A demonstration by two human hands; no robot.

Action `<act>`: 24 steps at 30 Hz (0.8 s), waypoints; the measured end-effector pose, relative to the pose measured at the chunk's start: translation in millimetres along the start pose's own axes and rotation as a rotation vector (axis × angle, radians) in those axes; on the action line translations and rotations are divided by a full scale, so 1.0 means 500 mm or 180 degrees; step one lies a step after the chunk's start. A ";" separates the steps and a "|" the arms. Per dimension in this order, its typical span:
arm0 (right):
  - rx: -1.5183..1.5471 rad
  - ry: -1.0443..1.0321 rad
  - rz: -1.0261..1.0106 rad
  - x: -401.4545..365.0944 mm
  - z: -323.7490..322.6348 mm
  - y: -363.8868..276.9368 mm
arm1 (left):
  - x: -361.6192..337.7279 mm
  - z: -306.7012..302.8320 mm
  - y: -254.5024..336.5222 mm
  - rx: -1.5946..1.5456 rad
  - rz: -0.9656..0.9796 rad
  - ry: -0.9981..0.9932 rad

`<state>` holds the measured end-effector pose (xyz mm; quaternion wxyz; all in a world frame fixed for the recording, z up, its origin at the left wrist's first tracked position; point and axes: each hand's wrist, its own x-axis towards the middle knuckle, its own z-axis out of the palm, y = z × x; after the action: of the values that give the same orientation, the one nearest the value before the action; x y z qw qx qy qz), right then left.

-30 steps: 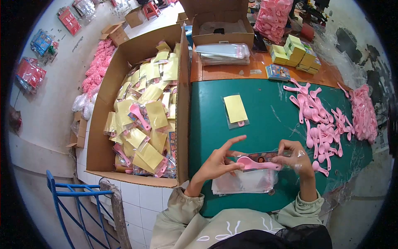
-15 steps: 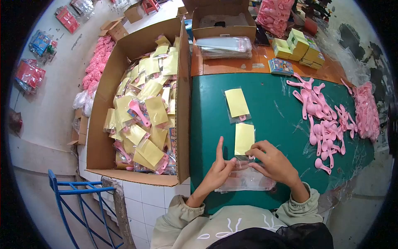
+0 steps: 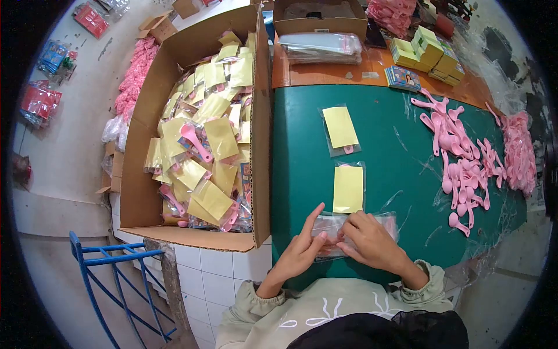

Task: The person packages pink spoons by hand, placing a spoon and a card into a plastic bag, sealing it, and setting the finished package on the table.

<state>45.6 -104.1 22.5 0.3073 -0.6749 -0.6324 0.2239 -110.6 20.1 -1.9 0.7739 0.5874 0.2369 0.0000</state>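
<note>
A stack of clear plastic bags (image 3: pixel 385 224) lies on the green tabletop near my body. Over its left part is my left hand (image 3: pixel 299 251), index finger stretched out, thumb and other fingers closed at the edge of a bag. Beside it, my right hand (image 3: pixel 372 239) pinches the same clear film with bent fingers; the fingertips are partly hidden. Just beyond the hands lies a clear packet with a yellow card (image 3: pixel 349 189). Farther off is a second packet with a yellow card (image 3: pixel 341 127), a bit of pink spoon showing at its lower end.
At left, a big cardboard box (image 3: pixel 263 128) holds many bagged yellow cards and pink spoons. Loose pink spoons (image 3: pixel 459 168) are heaped at right, beside a bagged bundle of spoons (image 3: pixel 519 154). Card stacks (image 3: pixel 427 49) and plastic sleeves (image 3: pixel 319 47) sit at the back.
My right hand has drawn back from the lower end of the nearer packet to the bag stack. The hands are now closer together. The view has shifted slightly.
</note>
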 end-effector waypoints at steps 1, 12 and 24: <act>0.0113 0.0029 -0.0034 0.001 0.001 0.003 | 0.002 0.002 0.000 -0.0178 0.0029 -0.0017; -0.0432 -0.0018 -0.0258 -0.005 -0.016 -0.007 | 0.009 0.026 0.009 -0.0833 0.0034 -0.0252; 0.1545 -0.0284 -0.0417 -0.056 -0.142 0.040 | 0.049 0.052 0.005 -0.0697 0.0274 0.0000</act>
<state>106.0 -141.3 56.5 0.4460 -0.5284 -0.6155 0.3784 -78.6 3.8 -3.4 0.8327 0.5089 0.2100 0.0592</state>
